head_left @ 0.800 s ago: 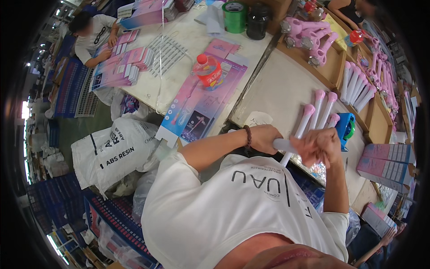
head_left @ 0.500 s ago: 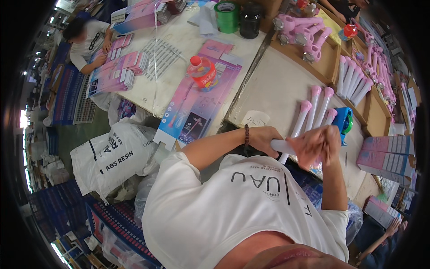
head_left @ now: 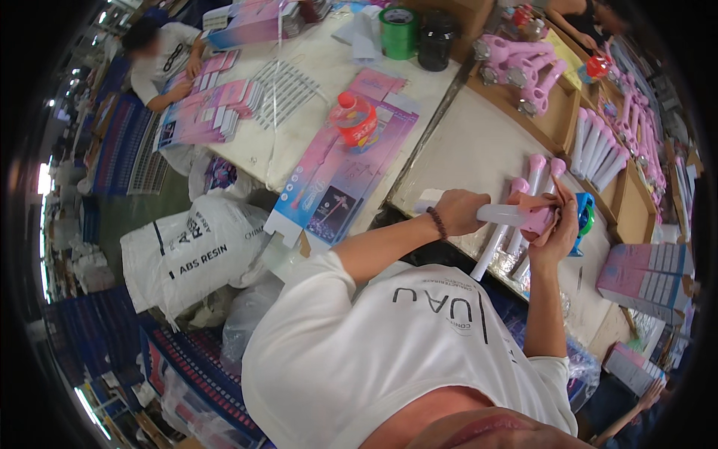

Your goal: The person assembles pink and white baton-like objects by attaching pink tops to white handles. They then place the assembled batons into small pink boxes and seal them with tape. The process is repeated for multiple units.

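Observation:
A white tube with a pink end (head_left: 502, 215) is held level between my hands in front of my chest. My left hand (head_left: 461, 212) is closed around its plain white end. My right hand (head_left: 559, 230) grips the pink end through a pinkish-brown cloth (head_left: 555, 203), which partly hides that end. Just beyond, on the table, lie several similar white tubes with pink tips (head_left: 537, 170), partly covered by my hands. A blue tape dispenser (head_left: 586, 217) with a green roll stands right of my right hand.
Cardboard trays (head_left: 557, 112) hold pink wand handles (head_left: 523, 63) and more white tubes (head_left: 596, 150). Left are a flattened printed box (head_left: 321, 191), a red-capped bottle (head_left: 354, 123), green tape (head_left: 399, 34) and a white sack (head_left: 198, 254). Stacked boxes (head_left: 643, 273) stand right. Another person (head_left: 168, 60) works far left.
Both hands and the tube have moved up, away from my body. The cloth now shows spread around the pink end. The view has shifted slightly, moving the table things right.

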{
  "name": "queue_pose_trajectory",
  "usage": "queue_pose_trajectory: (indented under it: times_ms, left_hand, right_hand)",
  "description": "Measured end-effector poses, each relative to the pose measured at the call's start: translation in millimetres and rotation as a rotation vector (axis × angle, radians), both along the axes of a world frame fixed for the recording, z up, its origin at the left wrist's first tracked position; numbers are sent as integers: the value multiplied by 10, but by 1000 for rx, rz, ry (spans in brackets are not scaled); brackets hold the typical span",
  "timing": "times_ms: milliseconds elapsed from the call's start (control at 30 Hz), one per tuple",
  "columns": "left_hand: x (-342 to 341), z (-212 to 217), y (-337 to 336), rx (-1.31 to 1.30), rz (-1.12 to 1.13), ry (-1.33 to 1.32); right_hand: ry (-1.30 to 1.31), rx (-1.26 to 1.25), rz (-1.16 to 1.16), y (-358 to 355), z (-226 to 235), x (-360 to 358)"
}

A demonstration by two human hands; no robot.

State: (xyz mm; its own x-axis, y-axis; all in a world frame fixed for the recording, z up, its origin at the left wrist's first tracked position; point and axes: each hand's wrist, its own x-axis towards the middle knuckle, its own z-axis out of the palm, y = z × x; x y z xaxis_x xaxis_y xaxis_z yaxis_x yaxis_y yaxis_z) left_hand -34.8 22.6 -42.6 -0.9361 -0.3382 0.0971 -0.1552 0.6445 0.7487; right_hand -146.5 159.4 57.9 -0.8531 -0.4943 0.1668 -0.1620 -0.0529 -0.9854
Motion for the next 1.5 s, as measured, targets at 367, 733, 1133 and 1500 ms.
queue_pose_trajectory:
  times_ms: [367, 733, 1133, 1500]
  left_hand:
    - [209, 397, 74, 1153, -550, -276]
    - [-48, 234, 507, 335, -23, -11]
    - [-226, 463, 581, 214, -181, -196]
    - [-7, 616, 497, 2190, -725, -507]
  right_hand:
    - [-221, -779, 452, -123, 182, -409]
    - [-39, -428, -146, -94, 242, -162]
    - [-430, -405, -50, 364, 340, -218]
    - [-833, -553, 528, 300, -232, 59]
